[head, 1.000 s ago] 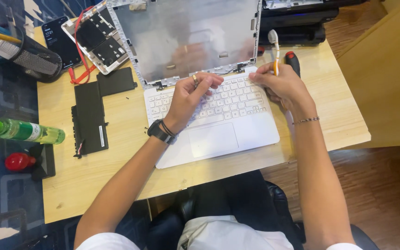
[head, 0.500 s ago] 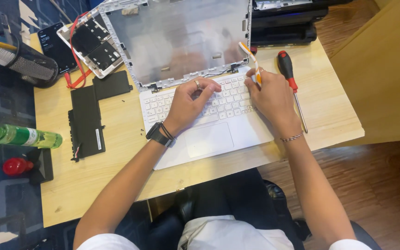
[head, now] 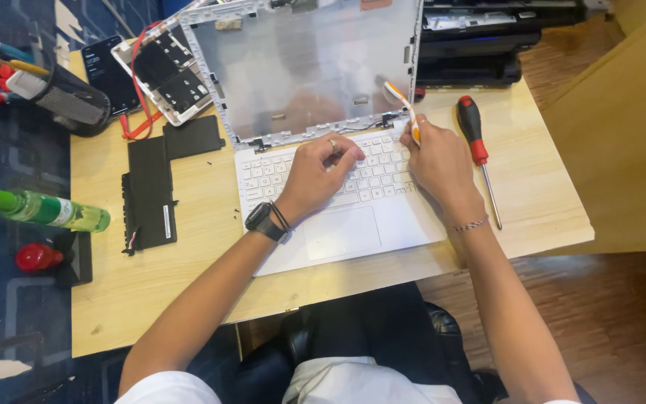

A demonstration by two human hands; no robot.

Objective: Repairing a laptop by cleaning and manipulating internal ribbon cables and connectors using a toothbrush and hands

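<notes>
Laptop (head: 338,202), white, sits open at mid tabletop (head: 547,217); screen panel gone, bare lid shell (head: 300,67) stands behind the keyboard

Change over the last second: right hand (head: 439,161) has come down from the right of the keyboard to the right hinge corner; the orange-and-white handled tool (head: 401,105) it held upright earlier now slants up-left, tip over the lower right of the lid shell. Red-handled screwdriver (head: 476,150) now lies clear on the tabletop, just right of that hand. Left hand (head: 323,168) has hardly moved. Reads as work settling on the hinge line

Hands now: right closed around the tool handle. Left rests on the upper keyboard, fingers curled, ring on one finger, gripping nothing; dark watch at the wrist

Around: black flat battery pack (head: 151,187) left of the laptop, a removed white frame with dark panels (head: 162,71) at back left, trailing a red cable. Dark phone (head: 110,71) beside it. Mesh cup of tools (head: 54,93) at far left, green bottle (head: 39,209) lying off the left edge, small red-capped item (head: 37,256) below it. Black device (head: 480,45) behind

In the way: loose wires along the hinge strip, close to the tool; tiny dark specks, perhaps screws, left of the keyboard
</notes>
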